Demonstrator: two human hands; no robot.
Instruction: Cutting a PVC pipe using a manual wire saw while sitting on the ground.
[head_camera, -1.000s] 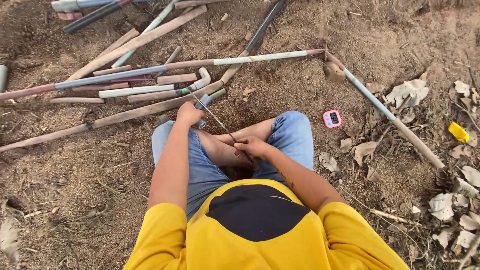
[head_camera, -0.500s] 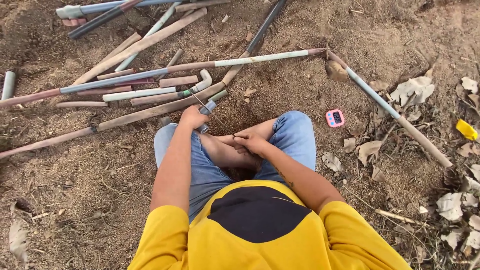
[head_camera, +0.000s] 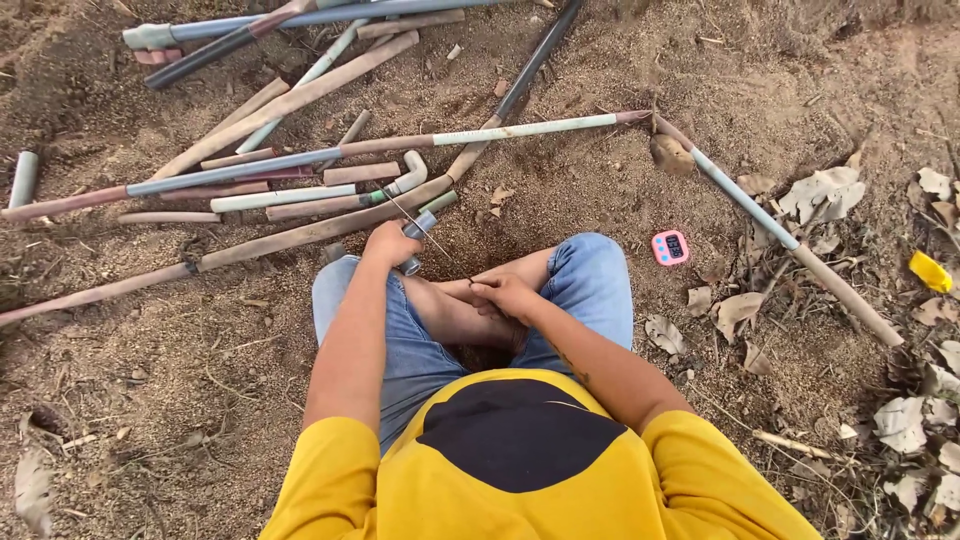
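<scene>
Head view, steeply down, close

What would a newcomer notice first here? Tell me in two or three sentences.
First, the person's yellow shirt filling the bottom of the view. Above it, the left hand holds a short grey pipe piece while the right hand works a thin blade against it. Behind lies a heap of dusty pipes on the dirt, with a small pink timer to the right.

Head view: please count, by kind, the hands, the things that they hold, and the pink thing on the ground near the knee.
Hands: 2 (left hand, right hand)
Pipe piece: 1
Blade: 1
Timer: 1
Total: 5
</scene>
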